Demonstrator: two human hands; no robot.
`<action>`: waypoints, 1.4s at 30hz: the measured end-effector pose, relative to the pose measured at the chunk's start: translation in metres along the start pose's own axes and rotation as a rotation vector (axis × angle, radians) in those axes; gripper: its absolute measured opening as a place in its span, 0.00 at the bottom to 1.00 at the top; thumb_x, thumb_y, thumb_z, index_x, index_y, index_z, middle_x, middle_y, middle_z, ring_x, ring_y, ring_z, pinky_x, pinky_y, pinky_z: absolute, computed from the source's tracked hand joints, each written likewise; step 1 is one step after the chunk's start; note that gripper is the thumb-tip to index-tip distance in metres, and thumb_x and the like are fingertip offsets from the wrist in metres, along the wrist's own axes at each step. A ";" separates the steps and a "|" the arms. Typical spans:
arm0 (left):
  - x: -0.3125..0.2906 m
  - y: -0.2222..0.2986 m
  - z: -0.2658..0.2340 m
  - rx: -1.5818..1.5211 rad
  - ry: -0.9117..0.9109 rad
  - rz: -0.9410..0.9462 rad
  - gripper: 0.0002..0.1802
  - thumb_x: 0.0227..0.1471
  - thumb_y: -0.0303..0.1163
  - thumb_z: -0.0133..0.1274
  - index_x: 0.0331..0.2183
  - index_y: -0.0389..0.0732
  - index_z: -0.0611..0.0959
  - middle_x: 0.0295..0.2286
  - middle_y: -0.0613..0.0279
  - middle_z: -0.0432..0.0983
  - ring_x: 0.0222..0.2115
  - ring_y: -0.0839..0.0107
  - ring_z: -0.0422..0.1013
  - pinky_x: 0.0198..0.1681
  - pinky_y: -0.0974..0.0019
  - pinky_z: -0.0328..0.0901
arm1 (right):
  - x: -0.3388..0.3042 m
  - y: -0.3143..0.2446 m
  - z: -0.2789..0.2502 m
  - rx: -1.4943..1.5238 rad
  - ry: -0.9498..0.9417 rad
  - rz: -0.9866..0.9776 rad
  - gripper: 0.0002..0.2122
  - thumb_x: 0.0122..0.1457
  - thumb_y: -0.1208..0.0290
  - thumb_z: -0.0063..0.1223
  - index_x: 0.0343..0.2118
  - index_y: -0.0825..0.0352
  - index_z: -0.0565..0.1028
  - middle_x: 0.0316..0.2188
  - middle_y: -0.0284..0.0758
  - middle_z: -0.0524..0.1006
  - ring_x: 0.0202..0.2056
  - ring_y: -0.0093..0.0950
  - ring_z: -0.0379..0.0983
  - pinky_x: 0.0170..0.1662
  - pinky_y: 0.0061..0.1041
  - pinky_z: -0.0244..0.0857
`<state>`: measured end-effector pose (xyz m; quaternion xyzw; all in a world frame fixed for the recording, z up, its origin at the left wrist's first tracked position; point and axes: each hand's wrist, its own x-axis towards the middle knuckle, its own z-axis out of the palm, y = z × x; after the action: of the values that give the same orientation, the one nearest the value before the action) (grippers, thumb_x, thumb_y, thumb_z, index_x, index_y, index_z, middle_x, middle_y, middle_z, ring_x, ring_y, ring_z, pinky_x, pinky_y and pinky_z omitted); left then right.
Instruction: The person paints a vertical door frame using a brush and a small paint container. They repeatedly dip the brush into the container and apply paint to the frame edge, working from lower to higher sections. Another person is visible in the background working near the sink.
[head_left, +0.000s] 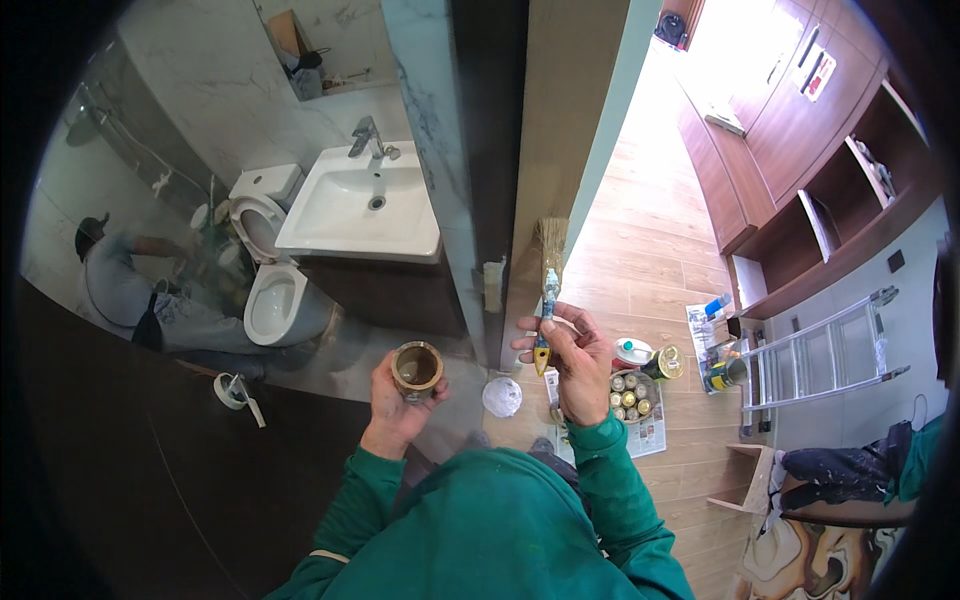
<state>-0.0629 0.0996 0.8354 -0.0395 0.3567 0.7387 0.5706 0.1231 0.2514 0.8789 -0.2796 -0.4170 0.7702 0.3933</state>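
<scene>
My left hand [393,392] holds a small round open can [417,369] with brown liquid inside, at chest height. My right hand [573,357] grips a paintbrush [547,290] by its blue and yellow handle, pointing up. The pale bristles touch the edge of a brown wooden door frame [560,130] straight ahead. The two hands are about a hand's width apart. Green sleeves cover both forearms.
A white sink [366,205] and toilet [270,300] stand left in a bathroom, where another person crouches by the glass. On the wood floor lie a white lid [502,397], a tub of small cans [630,396] on newspaper, bottles, a tape roll [231,389] and a ladder [820,355] at right.
</scene>
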 end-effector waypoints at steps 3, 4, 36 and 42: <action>-0.001 -0.001 0.000 0.013 -0.008 0.006 0.20 0.57 0.45 0.40 0.32 0.40 0.80 0.26 0.53 0.75 0.25 0.61 0.68 0.31 0.60 0.63 | 0.000 0.007 -0.002 -0.003 0.004 0.058 0.17 0.64 0.76 0.51 0.52 0.78 0.65 0.39 0.52 0.79 0.34 0.36 0.81 0.35 0.28 0.75; -0.001 -0.001 0.000 0.016 -0.002 0.003 0.20 0.57 0.45 0.40 0.32 0.40 0.80 0.26 0.53 0.75 0.25 0.61 0.68 0.31 0.60 0.63 | -0.003 0.007 -0.002 -0.041 0.065 0.129 0.18 0.64 0.77 0.51 0.53 0.79 0.63 0.39 0.52 0.79 0.34 0.35 0.81 0.35 0.28 0.75; 0.007 0.003 -0.013 -0.028 -0.002 -0.012 0.22 0.61 0.44 0.37 0.35 0.38 0.80 0.26 0.56 0.76 0.26 0.61 0.72 0.32 0.58 0.67 | 0.027 0.127 -0.084 -0.046 0.142 0.281 0.17 0.62 0.79 0.50 0.51 0.80 0.64 0.38 0.52 0.80 0.33 0.39 0.82 0.34 0.31 0.78; 0.010 0.003 -0.012 -0.029 -0.020 -0.002 0.21 0.59 0.44 0.38 0.34 0.39 0.80 0.26 0.55 0.76 0.25 0.62 0.70 0.31 0.59 0.66 | 0.002 0.104 -0.077 -0.045 0.150 0.388 0.16 0.63 0.78 0.50 0.50 0.80 0.65 0.38 0.52 0.80 0.32 0.37 0.82 0.32 0.28 0.79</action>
<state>-0.0732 0.1007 0.8225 -0.0406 0.3403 0.7435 0.5742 0.1419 0.2500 0.7504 -0.4202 -0.3420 0.7989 0.2612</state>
